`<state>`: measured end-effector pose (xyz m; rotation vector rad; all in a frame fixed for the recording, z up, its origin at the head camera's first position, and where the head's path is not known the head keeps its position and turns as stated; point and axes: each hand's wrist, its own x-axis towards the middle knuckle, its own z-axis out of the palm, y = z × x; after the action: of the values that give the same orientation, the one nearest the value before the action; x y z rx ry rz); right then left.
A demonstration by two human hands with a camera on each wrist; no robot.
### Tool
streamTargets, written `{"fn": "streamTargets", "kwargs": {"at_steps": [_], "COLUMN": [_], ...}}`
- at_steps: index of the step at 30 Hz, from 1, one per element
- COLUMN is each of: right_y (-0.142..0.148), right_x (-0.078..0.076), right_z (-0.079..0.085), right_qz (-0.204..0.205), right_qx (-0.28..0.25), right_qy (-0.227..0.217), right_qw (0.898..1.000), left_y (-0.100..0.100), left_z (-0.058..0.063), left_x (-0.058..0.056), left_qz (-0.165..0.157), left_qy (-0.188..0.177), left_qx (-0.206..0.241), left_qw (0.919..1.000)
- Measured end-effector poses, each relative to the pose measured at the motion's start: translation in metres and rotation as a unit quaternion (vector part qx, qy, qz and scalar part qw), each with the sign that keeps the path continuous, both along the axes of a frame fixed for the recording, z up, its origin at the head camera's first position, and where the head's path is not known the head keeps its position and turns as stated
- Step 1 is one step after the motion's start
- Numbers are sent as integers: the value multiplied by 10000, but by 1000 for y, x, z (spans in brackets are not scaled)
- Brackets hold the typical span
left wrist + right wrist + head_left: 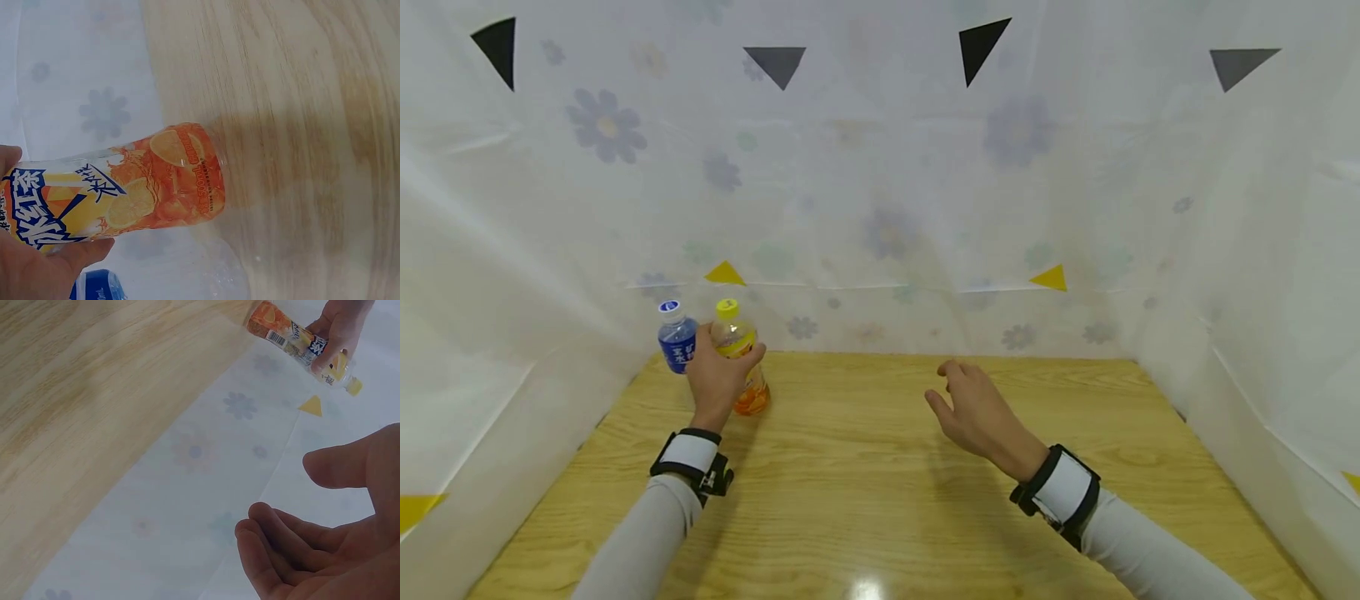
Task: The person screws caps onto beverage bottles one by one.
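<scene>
My left hand [715,379] grips an iced tea bottle [752,395] with a yellow cap, thumb on one side and fingers on the other. In the left wrist view, the label of that bottle [165,181] shows orange fruit slices; whether its base touches the table cannot be told. Just left of it stands a clear water bottle [677,343] with a blue label and a white cap, partly hidden by the hand. Over the table's right half, my right hand [981,417] hangs with loosely bent fingers and holds nothing, thumb apart from the fingers [275,550].
A wooden table [850,492] lies below both hands. White flowered sheeting [880,167] rises behind the table and along both sides, with black, grey and yellow triangles on it. The bottles are at the table's back left corner.
</scene>
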<state>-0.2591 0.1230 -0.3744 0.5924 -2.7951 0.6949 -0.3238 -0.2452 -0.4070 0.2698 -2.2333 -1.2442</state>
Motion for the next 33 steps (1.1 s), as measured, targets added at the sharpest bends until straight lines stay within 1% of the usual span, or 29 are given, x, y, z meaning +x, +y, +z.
{"fn": "streamTargets", "kwargs": {"at_steps": [2, 7, 11, 19, 27, 33], "right_y": [1, 3, 3, 4, 3, 3], "right_x": [0, 0, 0, -1, -1, -3], "right_z": [-1, -2, -3, -4, -4, -4], "right_qz": [-22, -65, -48, -2, 60, 89], "right_qx": [-9, 23, 27, 30, 19, 18], "right_qy": [-42, -125, -175, -268, -252, -190], "right_qw": [10000, 9999, 9998, 9996, 9997, 9998], "left_y": [-1, -3, -3, -3, -5, -3], "left_z": [0, 1, 1, 6, 10, 17], "left_x": [1, 3, 2, 5, 7, 6], "left_qz": [-13, -168, -239, -212, -164, -226], "left_qy": [-49, -188, -335, -579, -781, -786], "left_qx": [-16, -57, 20, 75, 112, 138], "left_qw": [10000, 9997, 9992, 9981, 9967, 9966]}}
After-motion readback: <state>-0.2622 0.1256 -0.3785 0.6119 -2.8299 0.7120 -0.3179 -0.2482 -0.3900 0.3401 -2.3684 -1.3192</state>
